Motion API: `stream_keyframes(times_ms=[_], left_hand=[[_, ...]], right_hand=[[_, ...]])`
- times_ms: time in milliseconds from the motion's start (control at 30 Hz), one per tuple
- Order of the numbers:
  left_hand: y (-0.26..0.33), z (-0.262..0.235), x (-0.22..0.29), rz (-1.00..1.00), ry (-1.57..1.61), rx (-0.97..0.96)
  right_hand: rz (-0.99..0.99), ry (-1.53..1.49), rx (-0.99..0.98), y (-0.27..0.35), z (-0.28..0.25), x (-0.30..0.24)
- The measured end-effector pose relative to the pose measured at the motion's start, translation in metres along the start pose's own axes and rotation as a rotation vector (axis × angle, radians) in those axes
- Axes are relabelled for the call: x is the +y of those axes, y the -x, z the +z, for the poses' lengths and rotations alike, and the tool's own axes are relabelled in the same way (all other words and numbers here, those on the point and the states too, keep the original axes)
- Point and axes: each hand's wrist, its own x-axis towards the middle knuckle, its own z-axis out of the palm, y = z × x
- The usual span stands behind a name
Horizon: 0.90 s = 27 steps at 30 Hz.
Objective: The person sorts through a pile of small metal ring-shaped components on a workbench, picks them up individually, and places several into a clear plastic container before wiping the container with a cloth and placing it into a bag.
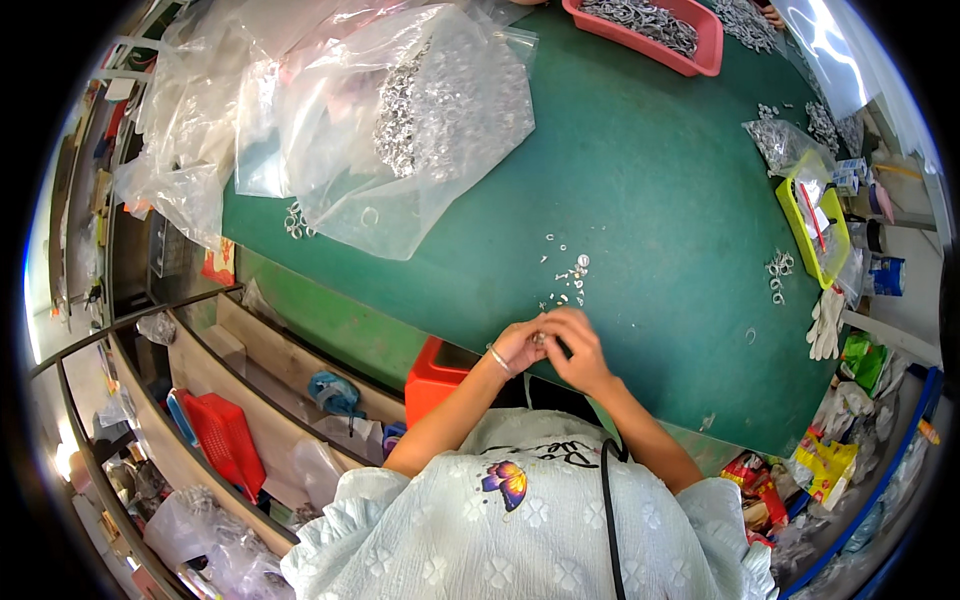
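1. L hand (515, 346) & R hand (580, 352) were together just above the near edge of the green tabletop (660, 200), fingertips meeting.
2. Small silvery pc (540, 339) sat btwn them, at the fingertips. L hand seemed to pinch it; R fingers were bent over it, but couldn't tell if they gripped or only touched.
3. Pc's long axis: couldn't tell, too small & partly covered.
4. Loose bits (578, 284) lay on the tabletop straight beyond the hands, a tad R of the held pc, strung roughly away from the person. R hand was a bit more in line w/ them; neither hand touched them.
5. Farther off: clear bag (470, 110) of metal pcs, far L; pink tray (708, 48) w/ more, far R; few loose rings (778, 270) well to R, nr the yellow-green basket (800, 225).
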Motion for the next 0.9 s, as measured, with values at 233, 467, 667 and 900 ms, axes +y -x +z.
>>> stream_keyframes(times_ms=[233, 467, 667, 900], left_hand=[[0.065, -0.027, -0.023, -0.369, -0.318, -0.118], [0.036, -0.063, -0.065, -0.278, -0.048, -0.061], [0.014, -0.069, -0.068, -0.399, 0.035, -0.045], [0.01, -0.054, -0.059, -0.303, 0.131, -0.122]], right_hand=[[0.032, 0.417, 0.093, -0.045, -0.023, 0.072], [-0.133, 0.529, -0.214, -0.083, -0.017, 0.084], [-0.179, 0.428, -0.428, -0.067, -0.018, 0.085], [-0.149, 0.425, -0.343, -0.052, -0.009, 0.07]])
